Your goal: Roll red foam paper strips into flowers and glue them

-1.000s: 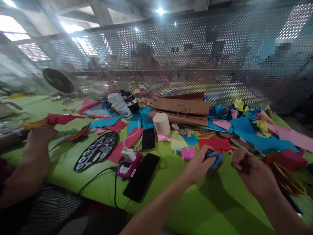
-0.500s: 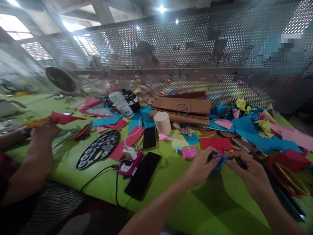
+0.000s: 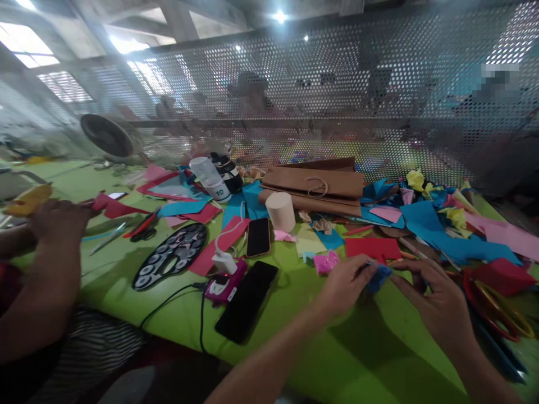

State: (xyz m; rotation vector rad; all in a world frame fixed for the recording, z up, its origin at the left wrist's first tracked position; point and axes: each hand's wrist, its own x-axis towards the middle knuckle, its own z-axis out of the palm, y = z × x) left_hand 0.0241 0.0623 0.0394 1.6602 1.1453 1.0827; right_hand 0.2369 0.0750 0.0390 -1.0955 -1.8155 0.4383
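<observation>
Between my two hands, above the green table, is a small crumpled piece of blue paper. My left hand pinches its left side between thumb and fingers. At the opposite edge, my right hand closes thumb and forefinger on the paper. Just behind them lies a flat red sheet of paper, and a crumpled pink piece is close to my left hand. Scissors with red and yellow handles lie to the right of my right hand.
A black phone and a purple power strip with cables lie left of my arm. Behind stand a pale cylinder and folded brown paper. At far left, a co-worker's hands hold red paper.
The blue paper now shows a flatter face between my hands, which have barely shifted. The co-worker's hands have moved left, and a yellow tool there shows more fully.
</observation>
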